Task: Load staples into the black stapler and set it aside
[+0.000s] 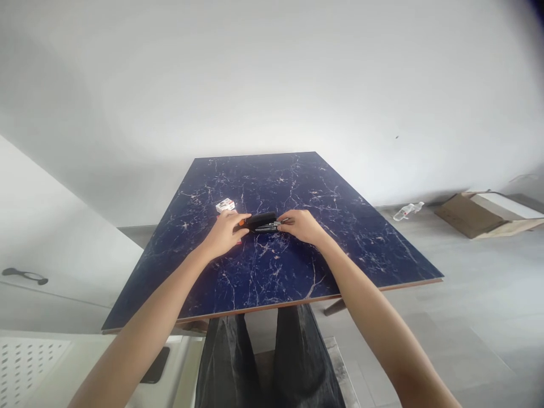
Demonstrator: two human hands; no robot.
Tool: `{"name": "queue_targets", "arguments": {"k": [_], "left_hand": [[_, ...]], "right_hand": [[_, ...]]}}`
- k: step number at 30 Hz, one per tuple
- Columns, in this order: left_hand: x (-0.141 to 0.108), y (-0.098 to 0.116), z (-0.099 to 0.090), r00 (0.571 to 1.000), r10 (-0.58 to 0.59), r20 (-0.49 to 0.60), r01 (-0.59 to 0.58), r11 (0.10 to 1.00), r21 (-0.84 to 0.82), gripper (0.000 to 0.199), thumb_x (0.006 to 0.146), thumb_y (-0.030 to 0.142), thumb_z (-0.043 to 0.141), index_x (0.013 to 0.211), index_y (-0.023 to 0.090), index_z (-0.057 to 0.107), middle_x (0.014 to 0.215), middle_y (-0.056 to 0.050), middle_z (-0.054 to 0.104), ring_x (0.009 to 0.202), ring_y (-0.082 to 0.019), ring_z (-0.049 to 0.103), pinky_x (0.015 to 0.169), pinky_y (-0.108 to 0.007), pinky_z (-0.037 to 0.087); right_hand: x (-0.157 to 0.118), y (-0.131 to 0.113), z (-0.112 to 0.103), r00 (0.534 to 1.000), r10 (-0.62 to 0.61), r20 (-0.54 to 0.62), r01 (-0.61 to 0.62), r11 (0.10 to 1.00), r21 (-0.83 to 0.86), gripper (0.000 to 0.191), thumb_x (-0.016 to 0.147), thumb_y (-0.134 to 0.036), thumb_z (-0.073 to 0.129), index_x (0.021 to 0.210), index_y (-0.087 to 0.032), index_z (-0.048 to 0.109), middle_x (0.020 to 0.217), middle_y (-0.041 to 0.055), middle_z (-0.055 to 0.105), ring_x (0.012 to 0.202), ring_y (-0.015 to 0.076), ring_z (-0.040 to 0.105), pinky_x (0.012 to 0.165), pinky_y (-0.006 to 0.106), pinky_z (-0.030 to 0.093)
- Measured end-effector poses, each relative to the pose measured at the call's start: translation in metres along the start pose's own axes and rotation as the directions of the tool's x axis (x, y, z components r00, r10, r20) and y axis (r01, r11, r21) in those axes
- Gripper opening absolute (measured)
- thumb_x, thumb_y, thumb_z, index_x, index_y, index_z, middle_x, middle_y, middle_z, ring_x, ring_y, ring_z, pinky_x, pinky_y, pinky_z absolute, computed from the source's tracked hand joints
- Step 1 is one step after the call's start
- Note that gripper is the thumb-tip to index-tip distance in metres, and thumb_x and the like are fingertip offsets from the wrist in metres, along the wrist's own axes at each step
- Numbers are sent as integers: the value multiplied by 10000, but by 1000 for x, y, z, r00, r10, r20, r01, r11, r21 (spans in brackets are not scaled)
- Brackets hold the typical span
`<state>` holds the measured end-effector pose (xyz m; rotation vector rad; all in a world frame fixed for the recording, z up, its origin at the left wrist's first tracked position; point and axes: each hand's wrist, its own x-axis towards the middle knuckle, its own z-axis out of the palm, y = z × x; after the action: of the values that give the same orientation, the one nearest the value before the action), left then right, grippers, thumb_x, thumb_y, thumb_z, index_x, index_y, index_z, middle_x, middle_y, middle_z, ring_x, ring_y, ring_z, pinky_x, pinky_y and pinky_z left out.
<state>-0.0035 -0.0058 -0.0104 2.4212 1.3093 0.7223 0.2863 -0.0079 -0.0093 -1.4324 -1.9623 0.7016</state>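
A black stapler (262, 220) lies on its side over the blue marbled table (272, 272), with a metal part showing along its near side. My left hand (225, 233) grips its left end, where a bit of orange shows between thumb and fingers. At the other end, the fingers of my right hand (300, 224) are pinched round the metal part's tip. A small white box (225, 205) with dark and red print stands just behind my left hand. Something red is partly hidden beneath that hand.
On the floor to the right are a clear plastic bottle (408, 211) and an open cardboard box (488, 215). A white cabinet with a dark handle (25, 276) stands at the left. The wall rises behind the table's far edge.
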Motion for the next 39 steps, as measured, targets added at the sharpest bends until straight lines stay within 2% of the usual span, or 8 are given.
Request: {"name": "queue_targets", "arguments": {"k": [7, 11, 14, 19, 23, 27, 34, 39], "left_hand": [[1, -3, -2, 1000, -8, 18, 8, 1000, 15, 467, 929, 420, 599, 1385, 320, 579, 1250, -129, 551, 1257, -305, 486, 1056, -491, 410], [0, -2, -2, 1000, -14, 19, 14, 1000, -1, 473, 929, 425, 595, 1388, 316, 574, 1228, -124, 568, 1253, -305, 487, 1048, -484, 414], [0, -1, -2, 1000, -13, 23, 13, 1000, -14, 480, 928, 429, 593, 1393, 315, 570, 1203, -121, 598, 1236, -308, 496, 1031, -484, 425], [0, 0, -3, 999, -26, 41, 26, 1000, -9, 493, 926, 432, 590, 1402, 308, 563, 1227, -122, 613, 1235, -313, 499, 1015, -483, 437], [0, 0, -3, 999, -27, 44, 27, 1000, -1, 493, 933, 431, 573, 1412, 312, 552, 1233, -123, 615, 1229, -316, 508, 1003, -487, 447], [0, 1, -3, 999, -9, 42, 8, 1000, 23, 498, 933, 436, 571, 1410, 295, 551, 1238, -118, 629, 1227, -320, 509, 996, -495, 455], [-2, 17, -2, 973, 160, -167, -150, 986, 71, 362, 976, 359, 504, 1303, 256, 619, 1293, -89, 641, 1242, -285, 521, 1066, -492, 426], [-4, 28, 2, 946, 213, -245, -196, 976, 93, 296, 987, 320, 480, 1212, 251, 660, 1209, -90, 677, 1168, -272, 585, 1037, -484, 463]], "right_hand": [[-2, 14, -35, 989, 148, -8, -147, 979, -143, 174, 727, -325, 792, 887, -258, 805, 932, 39, 773, 832, 244, 711, 826, 348, 557], [-4, 17, -45, 968, 218, -125, -209, 974, 82, 173, 801, -309, 712, 938, -228, 781, 957, 49, 775, 883, 232, 728, 869, 352, 560], [-3, 14, -38, 962, 239, -128, -194, 937, 290, 197, 848, -309, 665, 987, -195, 746, 926, 71, 775, 833, 209, 742, 843, 341, 586], [0, 11, -24, 967, 237, -99, -184, 908, 376, 261, 796, -286, 742, 1037, -186, 736, 989, 80, 773, 921, 232, 742, 914, 375, 584], [1, 10, -21, 961, 262, -92, -168, 813, 558, 266, 800, -247, 757, 1049, -164, 716, 1019, 103, 765, 993, 237, 732, 926, 375, 599], [2, 8, -20, 954, 282, -100, -165, 776, 608, 241, 808, -278, 773, 1005, -154, 710, 1010, 121, 757, 973, 238, 736, 914, 402, 617], [2, 11, -20, 948, 238, -210, -91, 837, 539, 239, 809, -288, 731, 1025, -187, 723, 1054, 90, 761, 1013, 237, 724, 977, 399, 569], [-3, -1, -20, 983, 163, -82, -84, 804, 588, 223, 823, -322, 725, 990, -175, 707, 985, 91, 762, 922, 217, 735, 920, 379, 589]]}}
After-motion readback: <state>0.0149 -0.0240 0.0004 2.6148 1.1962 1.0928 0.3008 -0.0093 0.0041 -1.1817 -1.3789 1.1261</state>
